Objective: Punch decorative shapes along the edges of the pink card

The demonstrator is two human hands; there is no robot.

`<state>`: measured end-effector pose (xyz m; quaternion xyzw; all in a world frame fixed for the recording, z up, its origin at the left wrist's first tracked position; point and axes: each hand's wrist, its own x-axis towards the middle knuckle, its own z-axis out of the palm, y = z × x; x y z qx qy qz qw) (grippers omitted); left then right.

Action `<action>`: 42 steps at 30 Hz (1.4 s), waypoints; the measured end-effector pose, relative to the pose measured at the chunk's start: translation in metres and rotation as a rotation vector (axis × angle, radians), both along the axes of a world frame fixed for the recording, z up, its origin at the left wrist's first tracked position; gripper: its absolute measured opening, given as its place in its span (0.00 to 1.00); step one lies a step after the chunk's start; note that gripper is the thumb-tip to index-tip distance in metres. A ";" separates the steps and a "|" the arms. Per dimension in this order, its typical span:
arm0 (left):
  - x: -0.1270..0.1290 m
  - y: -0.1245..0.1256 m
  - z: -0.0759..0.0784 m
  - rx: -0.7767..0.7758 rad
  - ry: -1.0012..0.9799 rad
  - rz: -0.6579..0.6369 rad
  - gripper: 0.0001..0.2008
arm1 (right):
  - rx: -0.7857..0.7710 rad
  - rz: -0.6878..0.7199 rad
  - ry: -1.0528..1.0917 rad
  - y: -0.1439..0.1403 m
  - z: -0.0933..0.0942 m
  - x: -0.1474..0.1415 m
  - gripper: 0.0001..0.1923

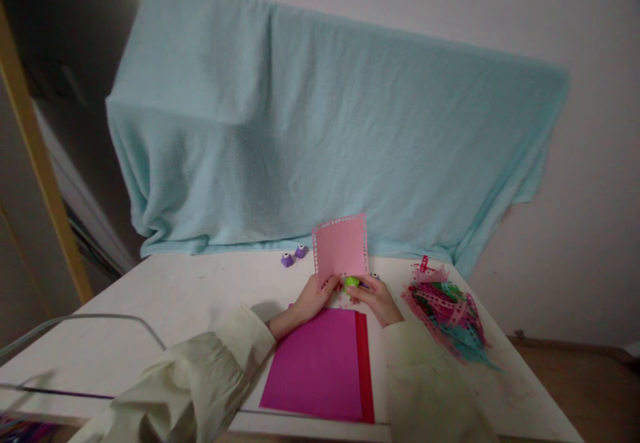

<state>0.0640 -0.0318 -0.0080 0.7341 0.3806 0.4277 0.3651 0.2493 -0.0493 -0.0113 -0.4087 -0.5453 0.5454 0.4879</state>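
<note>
My left hand (315,297) is closed on the lower left corner of a pink sheet of paper (341,246), which stands tilted up above the table. Rows of small cut-out holes run along its left, top and right edges. In the fingers of my right hand (377,299) is a small green craft punch (351,282), at the sheet's lower edge. Whether its jaws are pressed down I cannot tell. A few pink paper bits (345,301) lie beneath. Close under my wrists lies magenta paper (315,366) over a red sheet (365,369).
Two purple craft punches (287,260) sit near the table's back edge; another small one (375,275) is partly hidden behind my right hand. At right is a heap of punched paper strips (453,313). A light blue cloth (350,129) hangs behind the white table (130,296). A grey cable (110,315) crosses the left.
</note>
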 end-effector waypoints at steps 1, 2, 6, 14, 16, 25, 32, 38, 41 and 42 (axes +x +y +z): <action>0.000 0.000 0.000 -0.001 0.007 -0.005 0.21 | -0.002 -0.005 0.004 0.000 -0.001 0.000 0.18; 0.000 0.000 0.000 0.000 0.010 -0.008 0.21 | -0.001 -0.010 0.010 0.000 -0.001 0.000 0.18; 0.000 0.000 -0.002 0.001 0.000 -0.023 0.21 | 0.009 -0.037 0.030 0.001 0.000 -0.001 0.17; 0.001 0.002 -0.006 -0.015 -0.011 -0.009 0.22 | 0.002 -0.092 0.111 -0.001 0.010 -0.002 0.16; 0.001 0.002 -0.006 -0.019 -0.020 -0.010 0.22 | 0.000 -0.113 0.143 -0.001 0.011 -0.002 0.16; 0.001 0.002 -0.004 -0.041 -0.014 -0.002 0.23 | 0.029 -0.162 0.228 0.001 0.010 -0.002 0.16; 0.000 0.000 -0.002 -0.036 0.000 0.000 0.23 | 0.012 -0.172 0.174 0.004 0.004 0.001 0.18; 0.001 -0.002 0.001 -0.027 -0.016 -0.011 0.23 | -0.005 -0.147 0.166 0.006 -0.001 0.002 0.16; 0.001 -0.002 0.002 -0.025 -0.016 -0.011 0.23 | -0.009 -0.139 0.187 0.006 -0.001 0.002 0.15; 0.001 -0.002 0.002 -0.027 -0.014 -0.014 0.23 | -0.010 -0.138 0.195 0.006 -0.001 0.002 0.15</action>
